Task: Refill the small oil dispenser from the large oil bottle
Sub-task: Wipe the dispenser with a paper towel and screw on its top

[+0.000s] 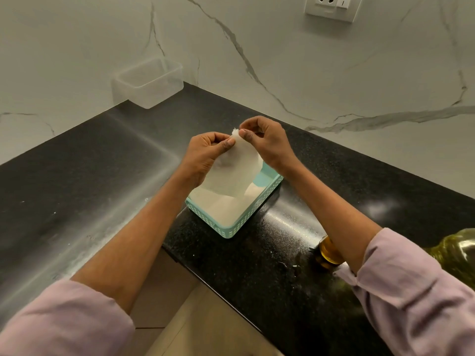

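While hands (237,147) pinch tissue (232,173), basket (231,228) near counter edge.

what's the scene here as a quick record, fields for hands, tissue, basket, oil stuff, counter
left hand: pinches tissue's top edge
right hand: pinches the same edge, beside the left
tissue: one sheet, hanging above the basket
basket: teal, perforated, more tissues inside
dispenser: small, amber oil, partly hidden behind right forearm
bottle: large, yellowish oil, at right edge, mostly out of view
counter: black; wet-looking spots near dispenser
tub: clear, in the back corner
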`<action>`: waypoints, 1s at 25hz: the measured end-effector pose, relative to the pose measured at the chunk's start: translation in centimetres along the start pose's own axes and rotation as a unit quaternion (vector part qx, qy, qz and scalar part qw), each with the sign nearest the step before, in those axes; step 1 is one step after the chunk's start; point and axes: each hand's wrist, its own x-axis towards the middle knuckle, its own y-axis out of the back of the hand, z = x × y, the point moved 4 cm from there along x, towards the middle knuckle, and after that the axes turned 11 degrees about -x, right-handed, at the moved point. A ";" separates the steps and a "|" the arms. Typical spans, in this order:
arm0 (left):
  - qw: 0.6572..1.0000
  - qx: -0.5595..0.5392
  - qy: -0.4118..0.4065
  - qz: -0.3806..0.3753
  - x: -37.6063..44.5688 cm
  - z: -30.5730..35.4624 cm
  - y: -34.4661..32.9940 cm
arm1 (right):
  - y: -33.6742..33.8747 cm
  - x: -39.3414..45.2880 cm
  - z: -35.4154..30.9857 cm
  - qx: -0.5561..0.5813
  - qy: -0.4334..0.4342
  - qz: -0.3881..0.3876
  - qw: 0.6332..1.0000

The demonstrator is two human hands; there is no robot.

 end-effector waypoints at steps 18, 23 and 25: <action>0.974 -0.185 0.120 0.044 -0.7 -0.8 0.6 | 1.2 -1.0 0.9 0.034 -0.050 0.057 0.996; 0.987 -0.088 0.114 0.069 -0.5 -1.1 1.1 | 5.0 -1.6 0.0 0.095 -0.067 0.181 0.977; 0.984 -0.130 0.119 0.020 -0.5 -0.7 0.4 | 7.0 -1.5 -1.2 0.079 -0.053 0.228 0.969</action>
